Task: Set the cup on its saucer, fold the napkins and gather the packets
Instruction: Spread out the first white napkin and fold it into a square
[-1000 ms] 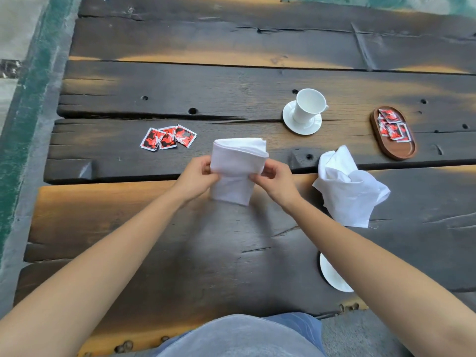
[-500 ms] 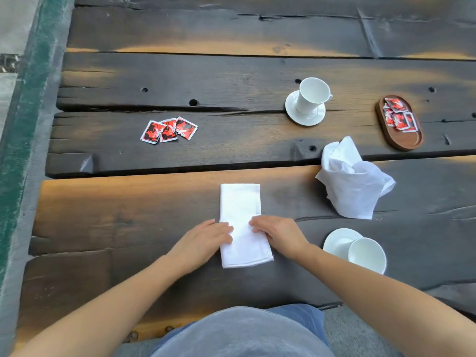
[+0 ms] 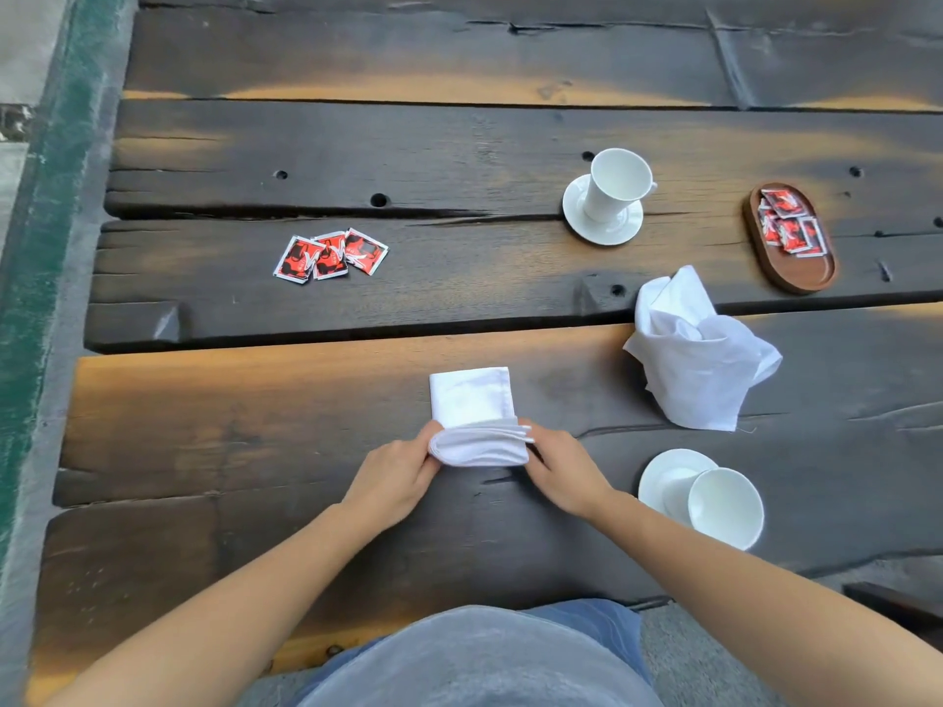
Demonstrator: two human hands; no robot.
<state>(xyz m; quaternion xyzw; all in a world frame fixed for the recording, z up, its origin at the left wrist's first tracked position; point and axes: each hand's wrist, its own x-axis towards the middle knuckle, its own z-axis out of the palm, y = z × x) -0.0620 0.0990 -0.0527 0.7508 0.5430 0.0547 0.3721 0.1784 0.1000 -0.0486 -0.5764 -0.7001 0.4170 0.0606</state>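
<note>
Step in hand: napkin folding. The folded napkin lies at centre frame on the table, a narrow white strip. The left hand and right hand each pinch a corner of its near end, fingers curled round the cloth. That end is lifted and turned over toward the far end, which lies flat. Layered edges show on the right hand's side.

The crumpled napkin, right of centre, sits in a loose heap, unfolded. Three loose packets overlap left of centre, well apart from the wooden tray at upper right, which holds more packets. One cup stands on a saucer in the upper middle. A second cup at lower right overlaps its saucer; whether it is seated or only leaning, I cannot tell.

Judgement: the fold is partway over. The next move calls for carrying the near end squarely onto the far edge, then pressing it flat. The layers may slip if the corners are let go unevenly.
</note>
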